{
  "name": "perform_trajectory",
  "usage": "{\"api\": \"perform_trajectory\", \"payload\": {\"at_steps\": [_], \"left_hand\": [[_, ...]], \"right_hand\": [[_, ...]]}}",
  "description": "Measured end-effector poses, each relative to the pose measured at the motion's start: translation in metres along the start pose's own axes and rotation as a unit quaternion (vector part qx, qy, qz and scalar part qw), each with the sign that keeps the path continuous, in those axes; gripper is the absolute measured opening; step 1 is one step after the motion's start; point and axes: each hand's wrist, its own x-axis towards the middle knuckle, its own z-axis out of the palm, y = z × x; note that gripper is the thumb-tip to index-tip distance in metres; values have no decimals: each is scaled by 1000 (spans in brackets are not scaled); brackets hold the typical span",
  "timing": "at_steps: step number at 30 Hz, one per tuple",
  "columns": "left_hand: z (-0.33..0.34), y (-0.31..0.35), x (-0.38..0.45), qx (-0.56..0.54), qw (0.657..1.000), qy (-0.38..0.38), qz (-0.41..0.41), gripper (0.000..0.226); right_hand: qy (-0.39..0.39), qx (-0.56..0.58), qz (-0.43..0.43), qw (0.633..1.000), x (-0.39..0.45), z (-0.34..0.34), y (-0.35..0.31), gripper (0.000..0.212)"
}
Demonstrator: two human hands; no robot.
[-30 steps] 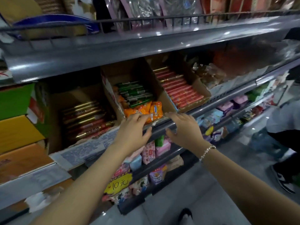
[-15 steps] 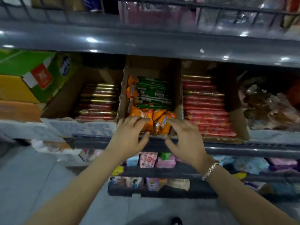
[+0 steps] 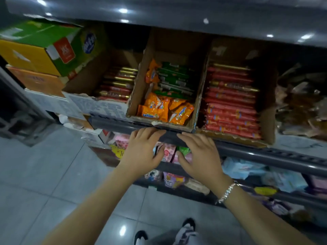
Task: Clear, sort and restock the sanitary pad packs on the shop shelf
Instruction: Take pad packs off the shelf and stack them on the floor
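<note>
Left hand (image 3: 144,151) and right hand (image 3: 199,153) flat, fingers straight on the dark shelf edge (image 3: 247,152), holding nothing, pink sanitary pad packs (image 3: 169,153) on the shelf just below, cardboard box (image 3: 139,92) of orange snack packets (image 3: 155,107) above

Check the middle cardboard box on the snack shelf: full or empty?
Partly full: the middle cardboard box holds orange packets in front and green packs behind.

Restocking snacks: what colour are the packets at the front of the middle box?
Orange packets, clearest in the head view.

dim | ceiling-light glare on shelf (image 3: 177,18), floor (image 3: 53,174) | edges blurred, warped
</note>
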Motion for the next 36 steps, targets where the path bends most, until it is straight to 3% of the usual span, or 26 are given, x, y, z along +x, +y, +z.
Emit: {"api": "perform_trajectory", "payload": {"at_steps": [5, 10, 14, 18, 26, 31, 36], "left_hand": [[25, -3, -18, -21, 999, -27, 25, 47], [67, -4, -37, -37, 999, -28, 13, 47], [129, -3, -45, -47, 998, -28, -17, 46], [215, -5, -41, -54, 998, -23, -37, 48], [365, -35, -15, -125, 987, 97, -33, 54], [410, -60, 1, -128, 975, 183, -10, 59], [428, -60, 2, -132, 968, 211, -5, 54]], "right_hand": [[44, 1, 36, 998, -35, 21, -6, 45], [13, -13, 74, 997, -72, 50, 7, 46], [-28, -8, 85, 996, -98, 89, 50, 49], [-8, 1, 79, 997, -113, 145, 110, 47], [90, 65, 82, 990, -130, 272, 195, 45], [140, 102, 71, 982, -119, 322, 215, 46], [180, 141, 66, 971, -117, 340, 220, 48]]}}
